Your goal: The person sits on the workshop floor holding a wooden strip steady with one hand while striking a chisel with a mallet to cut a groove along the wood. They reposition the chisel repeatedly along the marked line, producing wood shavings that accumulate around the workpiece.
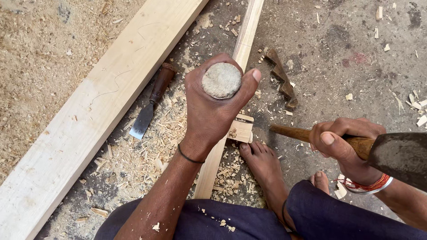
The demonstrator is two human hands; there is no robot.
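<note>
My left hand (209, 111) grips an upright chisel, whose round, worn wooden handle top (221, 80) shows between thumb and fingers. The chisel stands over a narrow wooden strip (242, 40) that runs up the floor; its blade is hidden under my hand. A notch is cut in the strip (241, 130) just beside my hand. My right hand (344, 146) holds a hammer by its brown wooden handle (289, 132), with the dark metal head (402, 155) raised at the right. My bare foot (262, 164) rests next to the strip.
A wide pale plank (89, 115) lies diagonally at the left. Between it and the strip lies a second chisel (151, 104) with a dark handle. A zigzag wooden offcut (281, 80) lies right of the strip. Shavings and sawdust cover the concrete floor (347, 53).
</note>
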